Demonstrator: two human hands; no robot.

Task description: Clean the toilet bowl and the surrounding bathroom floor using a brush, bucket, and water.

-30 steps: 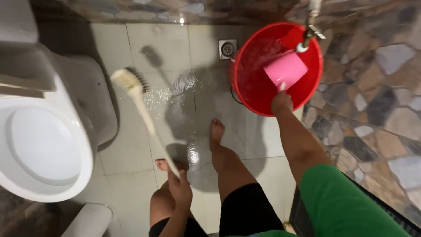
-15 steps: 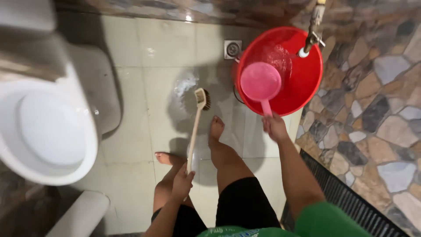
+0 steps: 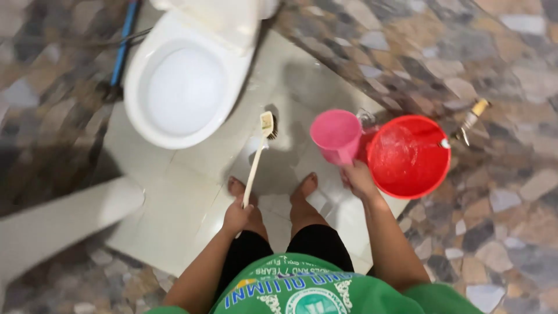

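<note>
My left hand (image 3: 237, 216) grips the end of a long cream-handled scrub brush (image 3: 257, 157), whose bristled head rests on the white floor tiles (image 3: 174, 192) just in front of the toilet. My right hand (image 3: 357, 177) holds a pink plastic dipper (image 3: 336, 136) by its handle, lifted beside the red bucket (image 3: 408, 156), which has water in it. My bare feet stand on the wet tiles between brush and bucket.
A white toilet bowl (image 3: 185, 87) sits at the upper left with a blue hose (image 3: 123, 43) beside it. A brass tap (image 3: 471, 119) juts from the stone-patterned wall over the bucket. A pale ledge (image 3: 58, 224) crosses the lower left.
My right hand has lifted the pink dipper out of the bucket to its left side. The brush has swung toward the toilet, and my view has turned so the toilet is at the top.
</note>
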